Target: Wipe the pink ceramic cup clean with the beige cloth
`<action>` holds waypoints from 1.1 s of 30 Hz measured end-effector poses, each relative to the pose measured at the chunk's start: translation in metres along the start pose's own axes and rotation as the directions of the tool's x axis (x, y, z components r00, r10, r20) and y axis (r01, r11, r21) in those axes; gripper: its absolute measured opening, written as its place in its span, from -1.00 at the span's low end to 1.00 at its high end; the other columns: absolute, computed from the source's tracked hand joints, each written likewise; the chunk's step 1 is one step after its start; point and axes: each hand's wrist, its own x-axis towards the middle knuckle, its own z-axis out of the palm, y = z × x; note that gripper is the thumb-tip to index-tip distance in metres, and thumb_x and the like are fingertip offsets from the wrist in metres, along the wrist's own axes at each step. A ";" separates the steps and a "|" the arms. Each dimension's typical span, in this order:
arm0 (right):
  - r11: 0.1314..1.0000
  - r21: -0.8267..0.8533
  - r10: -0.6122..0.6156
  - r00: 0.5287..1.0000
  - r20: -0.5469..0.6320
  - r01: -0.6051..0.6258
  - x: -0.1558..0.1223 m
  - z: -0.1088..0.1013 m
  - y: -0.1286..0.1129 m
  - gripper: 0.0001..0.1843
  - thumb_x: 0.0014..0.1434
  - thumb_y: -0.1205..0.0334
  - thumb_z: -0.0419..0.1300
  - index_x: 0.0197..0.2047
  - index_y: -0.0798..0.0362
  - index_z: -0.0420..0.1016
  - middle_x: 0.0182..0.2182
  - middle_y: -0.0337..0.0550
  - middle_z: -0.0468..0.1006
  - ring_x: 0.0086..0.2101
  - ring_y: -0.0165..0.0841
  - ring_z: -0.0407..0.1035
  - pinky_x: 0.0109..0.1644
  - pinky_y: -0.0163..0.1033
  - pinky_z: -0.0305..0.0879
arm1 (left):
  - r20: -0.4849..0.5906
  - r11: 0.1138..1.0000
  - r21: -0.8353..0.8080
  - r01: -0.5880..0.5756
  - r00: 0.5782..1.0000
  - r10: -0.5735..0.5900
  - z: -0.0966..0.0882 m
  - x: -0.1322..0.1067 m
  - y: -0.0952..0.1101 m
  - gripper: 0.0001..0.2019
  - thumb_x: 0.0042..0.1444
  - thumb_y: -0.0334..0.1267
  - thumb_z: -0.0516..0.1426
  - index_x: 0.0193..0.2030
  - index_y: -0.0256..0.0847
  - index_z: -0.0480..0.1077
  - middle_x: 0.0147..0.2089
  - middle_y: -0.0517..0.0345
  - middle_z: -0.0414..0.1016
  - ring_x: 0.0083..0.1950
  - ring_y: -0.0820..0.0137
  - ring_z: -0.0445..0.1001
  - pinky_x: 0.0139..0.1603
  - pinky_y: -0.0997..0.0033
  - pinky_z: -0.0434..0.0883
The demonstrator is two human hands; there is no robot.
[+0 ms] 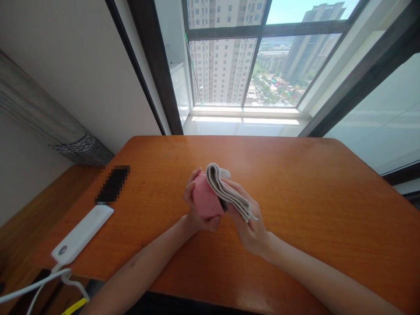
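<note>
A wooden surface (311, 188) stands before a window (243, 72). Above it, the left hand (196, 214) grips a pink object (205, 199), fingers curled around its side, apparently to steady it. The right hand (252, 229) pinches a folded grey cloth (226, 192) between its fingers, close against the object; the cloth obscures the object's right side. A white strip (82, 236) and its cable (33, 287) occupy the left edge.

Before you, a brown wooden surface (302, 188) extends toward a dark-framed window (226, 33); sunlight (272, 121) brightens its sill (243, 129), and high-rise buildings (223, 72) stand outside. To your left: a pale wall (82, 65), gray curtain (49, 109) and wooden floor (33, 205).
</note>
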 end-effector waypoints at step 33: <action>0.010 0.853 0.744 0.574 0.342 -0.522 0.002 -0.006 0.067 -0.66 0.32 -0.02 0.39 0.05 -0.01 0.68 -0.04 -0.13 0.79 -0.11 -0.28 0.70 0.04 -0.19 0.68 | 0.571 0.787 0.288 -0.546 0.758 0.316 -0.028 0.040 0.032 -0.26 0.12 0.10 0.34 0.46 0.08 0.41 0.53 -0.20 0.37 0.56 -0.35 0.27 0.42 -0.35 0.29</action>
